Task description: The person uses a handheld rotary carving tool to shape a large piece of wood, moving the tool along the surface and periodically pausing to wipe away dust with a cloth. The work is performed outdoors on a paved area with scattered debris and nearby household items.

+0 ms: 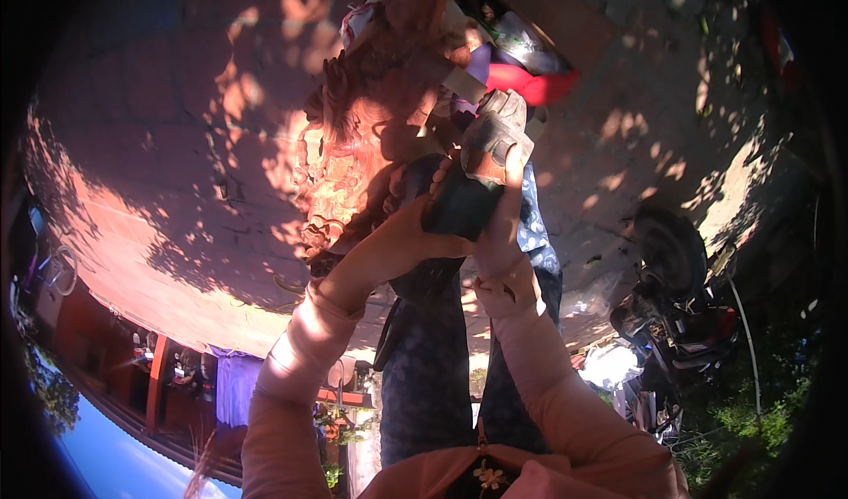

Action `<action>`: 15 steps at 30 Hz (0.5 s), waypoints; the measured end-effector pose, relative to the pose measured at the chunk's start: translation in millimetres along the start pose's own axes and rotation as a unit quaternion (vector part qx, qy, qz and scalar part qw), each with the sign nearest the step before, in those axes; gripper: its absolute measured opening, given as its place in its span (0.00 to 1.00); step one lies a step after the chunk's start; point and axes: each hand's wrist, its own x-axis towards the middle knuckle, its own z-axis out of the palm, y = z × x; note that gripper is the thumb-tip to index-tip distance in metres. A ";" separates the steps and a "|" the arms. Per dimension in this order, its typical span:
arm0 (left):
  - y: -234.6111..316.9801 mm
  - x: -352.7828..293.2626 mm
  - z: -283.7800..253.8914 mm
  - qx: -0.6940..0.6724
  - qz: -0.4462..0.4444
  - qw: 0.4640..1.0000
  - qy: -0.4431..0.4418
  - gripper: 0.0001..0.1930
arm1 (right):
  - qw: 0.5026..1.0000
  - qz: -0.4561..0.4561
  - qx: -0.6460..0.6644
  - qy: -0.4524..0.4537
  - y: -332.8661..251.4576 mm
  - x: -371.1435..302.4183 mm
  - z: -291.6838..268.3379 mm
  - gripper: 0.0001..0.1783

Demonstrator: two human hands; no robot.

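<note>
A dark green, thick cylinder-like thing (pixel 461 204) is in front of me between my hands; its kind is hard to make out. My left hand (pixel 413 227) is closed around its left side, the thumb along the near edge and fingertips over the top. My right hand (pixel 500 135) is at its far right end, closed against it, in what looks like a worn grey-and-brown glove. Just to the left of both hands is a reddish-brown carved wooden piece (pixel 349 168) with ornate raised shapes, in patchy sunlight.
Past my hands lie a red cloth-like thing (pixel 534 84) and a box (pixel 552 53) of mixed items. A motorbike (pixel 676 296) stands at right on the paved ground (pixel 159 146). A purple cloth (pixel 235 384) hangs at lower left.
</note>
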 end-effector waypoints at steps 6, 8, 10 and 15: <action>-11.9 -1.9 7.7 -0.088 0.021 0.996 -0.009 0.32 | 0.998 0.037 -0.028 0.040 -0.4 0.4 0.7 0.39; -21.1 -2.5 15.7 -0.124 0.055 0.991 -0.002 0.32 | 0.998 0.034 -0.047 0.038 -2.3 -5.9 2.3 0.39; -13.3 2.4 18.2 -0.099 0.032 0.994 0.018 0.32 | 0.992 0.110 0.056 -0.003 -12.7 9.6 -12.9 0.40; -5.8 16.6 14.8 -0.090 0.074 0.993 0.025 0.30 | 0.990 0.108 0.088 -0.027 -16.8 32.0 -22.5 0.40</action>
